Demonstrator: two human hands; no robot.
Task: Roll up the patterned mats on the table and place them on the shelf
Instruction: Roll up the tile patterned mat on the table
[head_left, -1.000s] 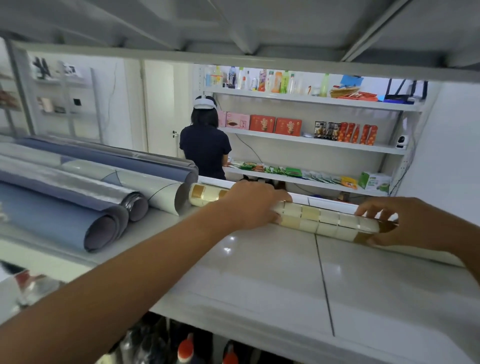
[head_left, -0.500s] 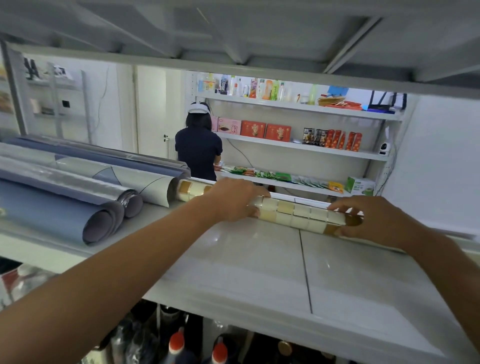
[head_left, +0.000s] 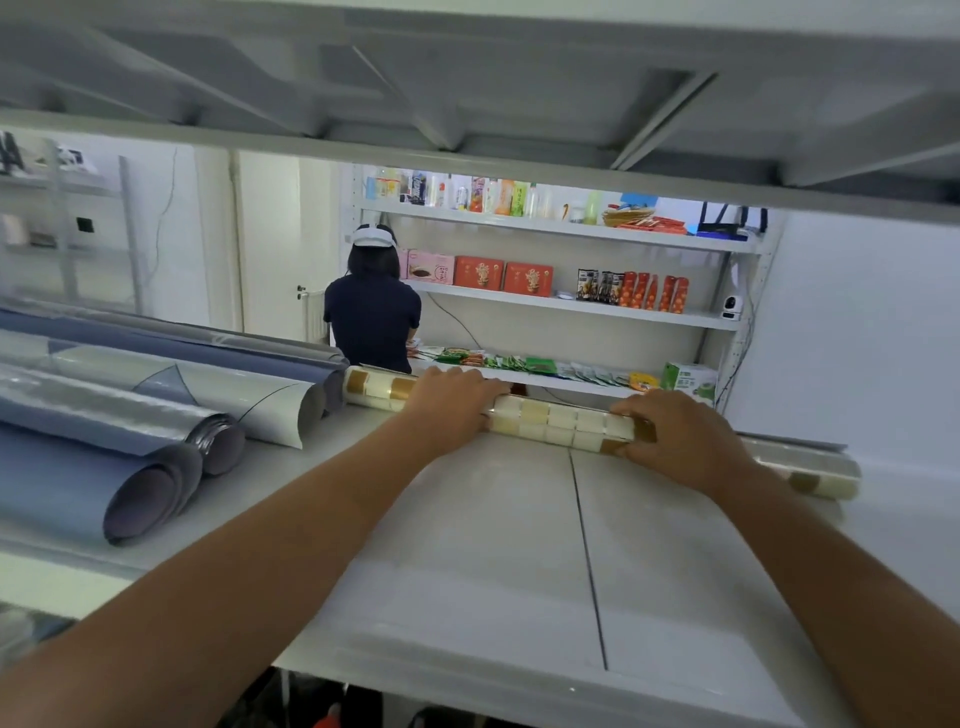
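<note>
One checkered mat roll (head_left: 561, 423), cream and gold, lies at the back of the white shelf (head_left: 488, 561). Its long axis runs left-right, left end slightly farther back. At shelf left are at least four blue-grey rolls (head_left: 78, 483); at shelf right, another patterned roll (head_left: 815, 475). Both arms are outstretched, palms down. The left hand (head_left: 452, 400) and the right hand (head_left: 680, 436) have fingers together, curved over the roll.

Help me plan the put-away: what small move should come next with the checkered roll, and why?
Probably release it: the checkered roll already lies flat on the shelf, its end beside the blue rolls, with the left hand and right hand both on it.
</note>
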